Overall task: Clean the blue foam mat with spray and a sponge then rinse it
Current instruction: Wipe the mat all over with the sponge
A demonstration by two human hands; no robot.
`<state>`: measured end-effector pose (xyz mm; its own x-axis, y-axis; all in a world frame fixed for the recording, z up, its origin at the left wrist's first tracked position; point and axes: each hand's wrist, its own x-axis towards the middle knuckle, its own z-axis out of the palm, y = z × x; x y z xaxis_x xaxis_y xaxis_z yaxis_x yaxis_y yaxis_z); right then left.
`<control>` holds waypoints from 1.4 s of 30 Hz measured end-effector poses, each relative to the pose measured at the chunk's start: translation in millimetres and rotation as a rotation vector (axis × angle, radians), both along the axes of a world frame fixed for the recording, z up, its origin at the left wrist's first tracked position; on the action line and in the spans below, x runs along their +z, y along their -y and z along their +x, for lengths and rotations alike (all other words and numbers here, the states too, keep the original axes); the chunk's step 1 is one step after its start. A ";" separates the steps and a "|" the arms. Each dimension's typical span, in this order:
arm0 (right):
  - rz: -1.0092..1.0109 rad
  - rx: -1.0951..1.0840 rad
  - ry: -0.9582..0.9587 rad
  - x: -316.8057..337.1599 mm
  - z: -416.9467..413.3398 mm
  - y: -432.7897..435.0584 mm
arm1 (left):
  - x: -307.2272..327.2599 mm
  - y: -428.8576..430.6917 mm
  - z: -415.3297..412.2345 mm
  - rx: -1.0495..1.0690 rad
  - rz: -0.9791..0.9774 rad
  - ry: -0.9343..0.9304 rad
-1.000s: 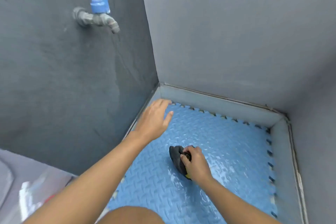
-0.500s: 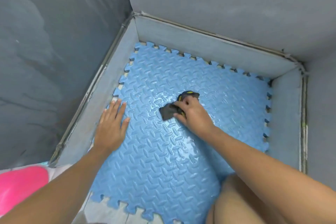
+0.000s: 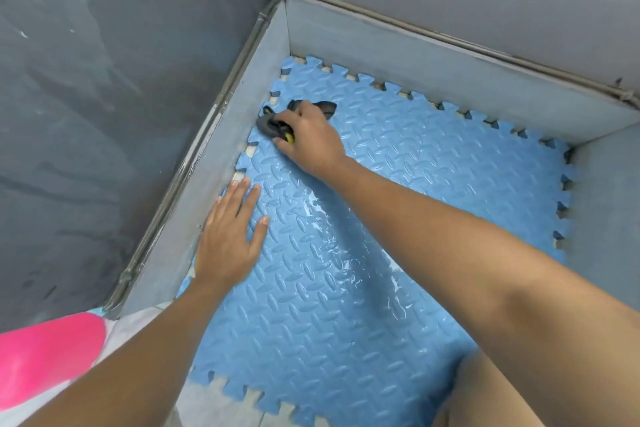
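The blue foam mat [image 3: 415,184] with a raised tread pattern and jigsaw edges lies wet and glossy on the floor of a low grey-walled basin. My right hand [image 3: 311,139] is shut on a dark grey sponge with a yellow side [image 3: 270,123], pressing it on the mat near the far left corner, close to the left wall. My left hand [image 3: 230,236] lies flat with fingers spread on the mat's left edge, nearer to me. No spray bottle is in view.
Low grey basin walls [image 3: 433,55] box the mat on the left, far and right sides, with tall grey walls above. A pink rounded object [image 3: 45,354] sits at the lower left outside the basin. My bare knee [image 3: 502,392] is at the bottom right.
My view dropped from the tap down to the mat. My right hand has slid the sponge from the mat's middle to the far left corner. My left hand came down flat on the left edge.
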<state>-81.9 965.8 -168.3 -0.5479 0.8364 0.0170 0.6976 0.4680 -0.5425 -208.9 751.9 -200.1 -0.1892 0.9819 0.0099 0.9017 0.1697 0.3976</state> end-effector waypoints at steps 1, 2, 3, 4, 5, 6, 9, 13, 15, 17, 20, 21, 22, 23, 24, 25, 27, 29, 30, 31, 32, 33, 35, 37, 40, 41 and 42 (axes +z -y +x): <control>-0.001 0.032 0.002 2.2 -13.3 -6.5 | -1.1 -0.4 -0.5 0.004 0.004 0.001; -0.010 0.025 -0.002 3.5 -20.9 -15.5 | -1.4 -0.1 -1.0 0.010 0.004 0.004; -0.014 -0.007 -0.008 4.5 -21.8 -26.3 | -1.7 0.4 -0.8 0.012 0.003 0.003; -0.017 -0.049 -0.004 4.8 -15.1 -37.7 | -1.9 1.1 -0.3 0.011 0.002 -0.002; -0.017 -0.096 0.011 4.9 -2.9 -48.6 | -2.5 1.7 -0.6 0.009 -0.004 -0.005; -0.016 -0.154 0.027 4.1 15.3 -60.0 | -2.1 1.7 -1.5 0.009 -0.010 -0.008; 0.031 -0.375 0.090 2.2 103.8 -81.1 | 0.1 1.3 -2.0 0.002 -0.026 -0.010; 0.038 -0.675 0.218 2.6 248.4 -61.1 | 3.5 1.2 -0.3 0.000 -0.030 0.006; -0.023 -0.846 0.259 4.6 300.6 -31.9 | 4.1 1.0 -1.5 -0.006 -0.034 0.020; -0.097 -0.951 0.287 8.7 319.5 0.8 | 4.0 0.5 -3.7 -0.022 -0.036 0.019; -0.128 -0.776 0.313 12.8 282.5 48.8 | 2.4 0.9 -6.7 -0.040 -0.051 0.016; -0.125 -0.665 0.305 16.5 258.1 65.0 | 2.8 1.1 -7.1 -0.041 -0.054 0.016; -0.124 -0.537 0.295 20.3 230.6 81.6 | 3.7 1.3 -7.5 -0.040 -0.051 0.018; -0.129 -0.383 0.285 24.9 203.0 99.5 | 4.5 1.6 -7.7 -0.040 -0.043 0.017; -0.140 -0.208 0.293 29.6 177.3 119.9 | 4.6 1.7 -7.2 -0.046 -0.036 0.012; -0.151 -0.024 0.322 35.1 155.3 143.3 | 4.1 1.0 -6.5 -0.053 -0.029 0.007; -0.164 0.353 0.388 42.1 131.8 192.0 | 2.8 -0.6 -7.8 -0.053 -0.023 0.005; -0.147 0.582 0.402 45.0 143.3 220.6 | 3.3 0.4 -7.6 -0.046 -0.019 0.006; -0.086 0.627 0.396 42.1 159.0 219.3 | 3.3 1.0 -6.4 -0.043 -0.014 0.005; -0.005 0.622 0.383 38.8 178.8 208.8 | 3.8 1.3 -5.3 -0.039 -0.006 0.007; 0.071 0.566 0.373 32.7 202.0 190.6 | 3.9 1.5 -4.4 -0.033 0.004 0.012; 0.138 0.444 0.380 28.1 227.3 167.3 | 3.7 1.8 -3.5 -0.027 0.014 0.012; 0.231 0.003 0.463 18.7 282.4 115.2 | 1.3 2.2 -2.5 -0.018 0.025 -0.004; 0.168 -0.490 0.527 13.6 333.4 80.5 | -1.4 1.0 -4.4 -0.021 0.037 -0.020; -0.003 -0.755 0.510 10.8 353.9 76.2 | -4.8 1.1 -3.9 -0.008 0.054 -0.033; 0.009 -0.697 0.522 11.8 346.2 84.2 | -5.4 1.2 -2.9 -0.008 0.058 -0.033; 0.038 -0.588 0.520 14.8 333.7 95.7 | -5.6 1.0 -2.4 -0.009 0.063 -0.032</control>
